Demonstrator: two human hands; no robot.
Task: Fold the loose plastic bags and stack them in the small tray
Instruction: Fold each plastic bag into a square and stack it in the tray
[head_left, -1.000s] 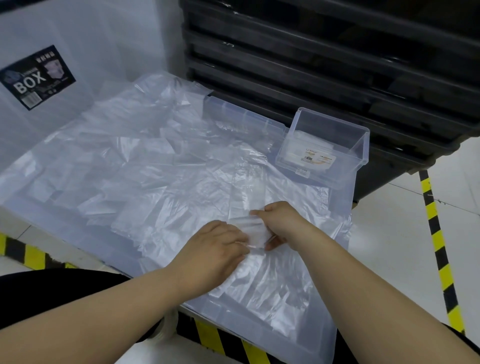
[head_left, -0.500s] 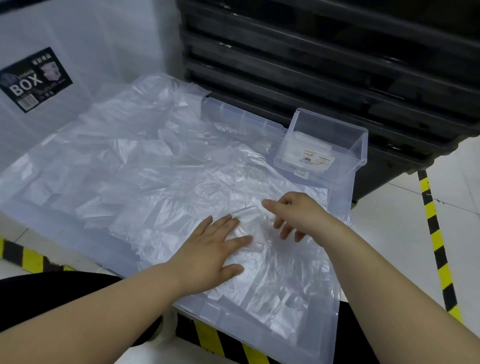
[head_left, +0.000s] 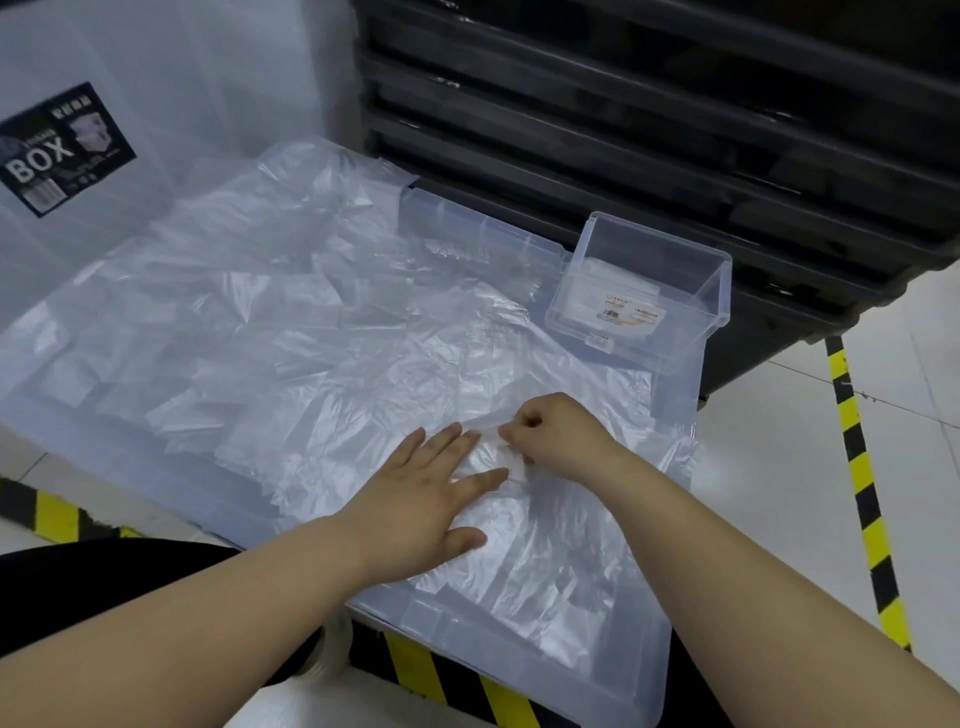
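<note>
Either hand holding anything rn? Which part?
Right hand pinches a plastic bag at its raised folded edge; left hand only presses flat on it.

head-worn view, angled down, close

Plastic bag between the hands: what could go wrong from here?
1. The right hand pinches the plastic bag amid overlapping loose bags; it may lift more than one.
2. The left hand presses flat on slick plastic; layers beneath could slide and skew the fold.
3. The small tray sits apart from the hands; a loose fold might open in transit.
</note>
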